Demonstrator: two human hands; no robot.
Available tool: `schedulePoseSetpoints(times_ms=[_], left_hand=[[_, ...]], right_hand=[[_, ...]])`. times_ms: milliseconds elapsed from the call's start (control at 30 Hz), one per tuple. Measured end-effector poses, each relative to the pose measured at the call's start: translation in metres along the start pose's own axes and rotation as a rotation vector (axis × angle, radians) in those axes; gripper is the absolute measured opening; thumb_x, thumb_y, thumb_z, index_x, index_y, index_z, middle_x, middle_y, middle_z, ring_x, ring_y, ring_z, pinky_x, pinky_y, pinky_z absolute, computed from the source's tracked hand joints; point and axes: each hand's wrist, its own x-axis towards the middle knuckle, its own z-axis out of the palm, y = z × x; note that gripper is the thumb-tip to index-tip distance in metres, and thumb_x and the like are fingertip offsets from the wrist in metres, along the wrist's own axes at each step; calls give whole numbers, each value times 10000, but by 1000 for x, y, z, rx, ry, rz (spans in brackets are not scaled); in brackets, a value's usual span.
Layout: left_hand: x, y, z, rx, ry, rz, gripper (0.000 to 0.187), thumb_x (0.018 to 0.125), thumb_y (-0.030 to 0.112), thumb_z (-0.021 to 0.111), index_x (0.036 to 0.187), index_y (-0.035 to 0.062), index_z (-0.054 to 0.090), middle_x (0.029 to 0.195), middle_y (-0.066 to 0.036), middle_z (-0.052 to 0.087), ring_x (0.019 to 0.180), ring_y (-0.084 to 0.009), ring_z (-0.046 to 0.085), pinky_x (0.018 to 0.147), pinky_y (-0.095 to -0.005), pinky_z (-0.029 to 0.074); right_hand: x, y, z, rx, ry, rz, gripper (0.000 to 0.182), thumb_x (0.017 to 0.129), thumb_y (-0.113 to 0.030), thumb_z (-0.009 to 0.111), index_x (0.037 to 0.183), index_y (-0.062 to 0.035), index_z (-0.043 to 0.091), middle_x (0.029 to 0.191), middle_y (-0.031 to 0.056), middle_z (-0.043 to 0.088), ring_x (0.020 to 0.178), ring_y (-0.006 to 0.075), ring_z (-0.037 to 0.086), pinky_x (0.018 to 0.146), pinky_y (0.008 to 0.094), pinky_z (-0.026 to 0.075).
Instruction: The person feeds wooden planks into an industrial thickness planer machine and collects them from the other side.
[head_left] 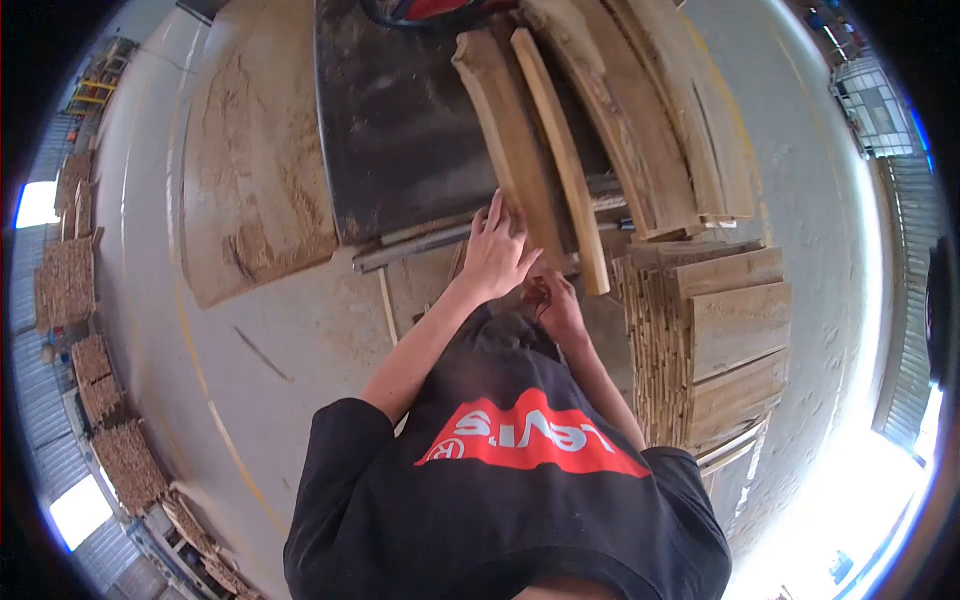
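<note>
A long wooden board (503,120) with an uneven edge lies on a dark machine table (400,130), its near end toward my body. My left hand (497,248) is open, fingers spread, with the fingertips at the board's left edge. Close to the board's near end, my right hand (562,312) has its fingers curled in. What they grip, if anything, is hidden. A narrow wooden strip (565,150) lies just right of the board and reaches past the table's front edge.
Wide planks (640,130) lie to the right of the strip. Below them stands a stack of boards (735,330). A large wooden sheet (255,150) is left of the table. A metal rail (415,247) runs along the table's front. More wood stacks (130,465) stand far left.
</note>
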Motion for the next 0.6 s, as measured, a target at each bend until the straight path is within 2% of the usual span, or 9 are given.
schedulePoseSetpoints(times_ms=[67, 167, 267, 300, 433, 500, 533, 567, 600], left_hand=[[15, -7, -1, 26, 22, 2, 665, 1027, 415, 617, 1461, -86, 570, 1496, -364, 515, 1583, -471, 254, 1198, -643, 305], [42, -24, -4, 24, 86, -11, 672, 997, 362, 637, 1433, -144, 565, 1421, -374, 569, 1565, -470, 298, 1152, -680, 340], [74, -38, -18, 60, -23, -82, 681, 991, 361, 641, 1429, -155, 565, 1451, -350, 573, 1563, -473, 306, 1129, -679, 376], [85, -42, -20, 98, -22, -94, 663, 986, 358, 647, 1414, -145, 588, 1465, -346, 569, 1560, -484, 310, 1116, -682, 389], [130, -60, -29, 276, -96, -111, 581, 1002, 372, 638, 1287, -131, 691, 1487, -359, 557, 1550, -522, 315, 1080, -679, 439], [152, -72, -37, 350, -144, -110, 574, 1009, 390, 632, 1239, -129, 721, 1510, -363, 535, 1543, -545, 313, 1076, -669, 462], [163, -86, -36, 309, -115, -116, 546, 998, 387, 636, 1223, -99, 742, 1511, -353, 543, 1539, -548, 319, 1065, -673, 465], [174, -99, -36, 265, -87, -120, 519, 986, 384, 639, 1208, -68, 764, 1511, -343, 551, 1535, -551, 326, 1055, -676, 468], [185, -111, -35, 219, -64, -123, 493, 975, 381, 643, 1193, -37, 785, 1511, -334, 559, 1531, -554, 332, 1045, -680, 471]], right_hand=[[9, -9, 19, -160, 73, 25, 362, 1067, -427, 662, 1142, -77, 715, 908, 62, 756, 750, 190, 731, 664, 313, 592], [34, -19, 44, -316, 183, 44, 410, 1035, -512, 684, 990, -106, 717, 773, 9, 689, 676, 169, 693, 580, 288, 543], [57, -33, 78, -166, 233, 81, 476, 1000, -568, 710, 832, -127, 650, 668, -28, 596, 614, 145, 651, 524, 283, 478], [64, -38, 95, -80, 239, 62, 492, 995, -555, 727, 777, -140, 575, 623, -47, 518, 538, 129, 587, 461, 277, 402], [126, -45, 128, -55, 360, -46, 401, 1033, -436, 723, 797, -144, 580, 624, -47, 526, 510, 106, 542, 409, 252, 317], [149, -55, 147, 0, 365, -52, 392, 1035, -414, 727, 795, -143, 576, 621, -44, 522, 507, 98, 535, 408, 256, 308], [162, -63, 157, 27, 368, -55, 388, 1036, -403, 729, 793, -142, 574, 619, -43, 520, 506, 95, 532, 407, 258, 304], [174, -72, 167, 48, 395, -35, 484, 1049, -420, 710, 732, -92, 549, 640, -17, 541, 490, 110, 477, 419, 291, 297], [182, -76, 175, 19, 395, -64, 458, 1043, -402, 720, 737, -104, 553, 634, -20, 536, 494, 109, 500, 411, 282, 295]])
